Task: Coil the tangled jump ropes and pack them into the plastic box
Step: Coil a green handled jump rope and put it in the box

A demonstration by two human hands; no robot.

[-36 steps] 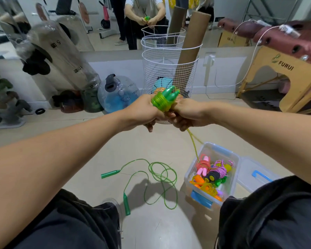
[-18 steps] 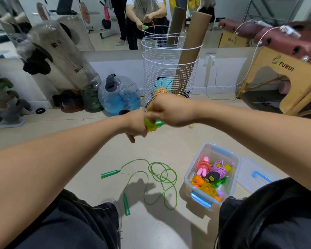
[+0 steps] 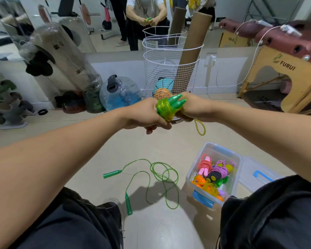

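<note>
Both hands meet at chest height over the floor. The left hand [image 3: 147, 114] has its fingers curled round a coiled green jump rope [image 3: 166, 108], whose cord is wound tight about its two green handles [image 3: 176, 102]; the handle tips point up and to the right. The right hand [image 3: 192, 108] grips the same bundle from the other side, and a short loop of cord [image 3: 200, 126] hangs below it. On the floor below lies a second green jump rope [image 3: 156, 177], loose and tangled, handles apart. Just to its right stands the open plastic box [image 3: 221, 155], holding several coiled ropes in pink, purple, orange and yellow; its lid [image 3: 258, 175] lies beside it.
</note>
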